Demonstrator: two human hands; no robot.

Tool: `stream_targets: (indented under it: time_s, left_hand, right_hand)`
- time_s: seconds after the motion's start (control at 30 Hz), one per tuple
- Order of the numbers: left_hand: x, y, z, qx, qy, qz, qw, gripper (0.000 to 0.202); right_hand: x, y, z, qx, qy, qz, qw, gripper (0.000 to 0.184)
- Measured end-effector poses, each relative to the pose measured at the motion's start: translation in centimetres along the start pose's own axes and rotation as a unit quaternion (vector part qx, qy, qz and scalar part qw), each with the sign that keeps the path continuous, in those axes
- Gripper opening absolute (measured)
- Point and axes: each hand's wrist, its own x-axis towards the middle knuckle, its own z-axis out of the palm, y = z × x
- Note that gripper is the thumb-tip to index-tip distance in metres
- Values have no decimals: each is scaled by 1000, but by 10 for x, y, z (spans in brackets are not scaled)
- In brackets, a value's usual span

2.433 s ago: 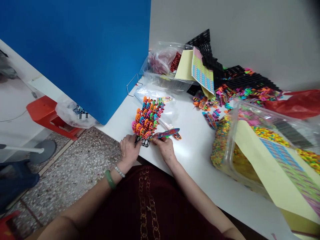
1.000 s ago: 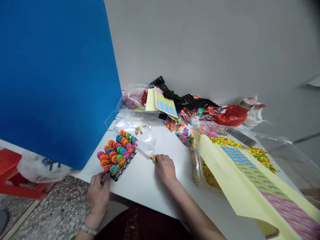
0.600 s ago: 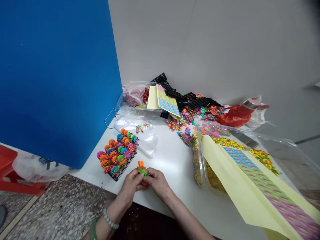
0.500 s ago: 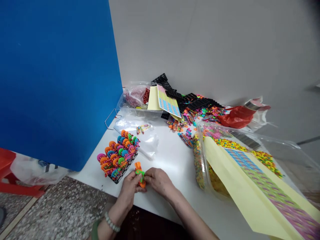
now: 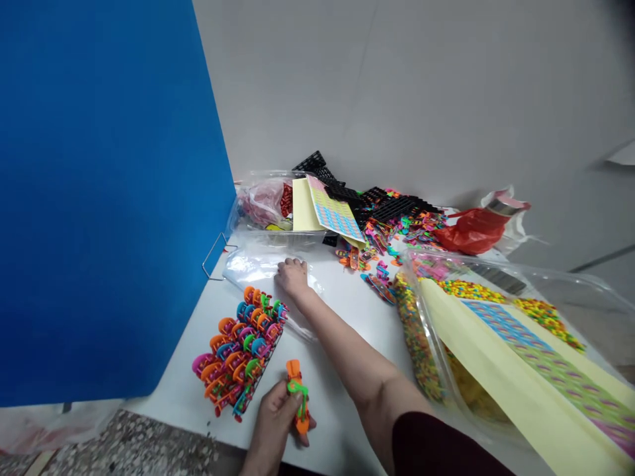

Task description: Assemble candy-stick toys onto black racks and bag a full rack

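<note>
My left hand (image 5: 275,423) is closed on a small orange toy piece with a green part (image 5: 296,400), held near the table's front edge. Just left of it stands a black rack (image 5: 238,354) filled with several orange, pink, blue and green pieces. My right hand (image 5: 292,276) reaches forward and rests on a clear plastic bag (image 5: 258,271) behind the rack. Its fingers are curled down onto the bag; what they grip is hidden.
A blue panel (image 5: 99,198) stands on the left. A clear tub of coloured beads with yellow sticker sheets (image 5: 496,330) sits on the right. Black grids (image 5: 377,201), loose coloured pieces (image 5: 381,277), a sticker sheet (image 5: 332,215) and a red bag (image 5: 469,228) lie at the back.
Both hands were joined on the orange piece at the front edge. Now my right hand has let go and reached forward to the plastic bag, while my left keeps the piece.
</note>
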Motion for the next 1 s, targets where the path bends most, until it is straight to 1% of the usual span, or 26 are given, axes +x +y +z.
stream_targets:
  time_s: [0.1,0.2,0.27,0.33,0.4,0.47,0.53,0.57,0.63,0.73,0.8,0.87,1.0]
  left_hand:
    - [1,1,0,1,-8,-3,1000,50]
    - [3,3,-1,6,-12,-4,1000,50]
    - [3,4,-1,14,-11,-4,1000,48]
    - [3,5,0,18,-2,-2,1000,47]
    - [2,6,1,11,23,7,1000,47]
    - [2,8,4,-2,47,14,999,47]
    - [2,11,7,-21,56,16,998,47]
    - [1,13,8,-31,54,15,998,47]
    - [0,17,12,-50,49,17,997,46]
    - [-2,22,18,-52,51,19,997,43]
    - [-4,22,23,-42,59,22,997,41]
    - [-6,22,30,-35,60,25,997,40]
    - [-6,22,47,-46,46,14,998,33]
  right_hand:
    - [-26,21,0,-15,6,29,999,31]
    - [-63,44,-2,-27,14,77,997,28]
    - [-90,58,-2,-29,25,87,995,26]
    - [-118,71,2,-25,46,74,996,24]
    - [-144,83,7,-13,76,41,996,23]
    - [-165,93,13,6,114,0,993,23]
    - [-182,101,18,18,152,-30,988,25]
    - [-189,105,20,18,167,-33,985,24]
    - [-201,109,24,8,177,-16,984,20]
    - [-216,113,27,-13,157,36,987,18]
    - [-224,115,29,-22,139,53,989,20]
    - [-230,117,31,-26,127,53,990,22]
    - [-235,123,34,-13,112,30,993,24]
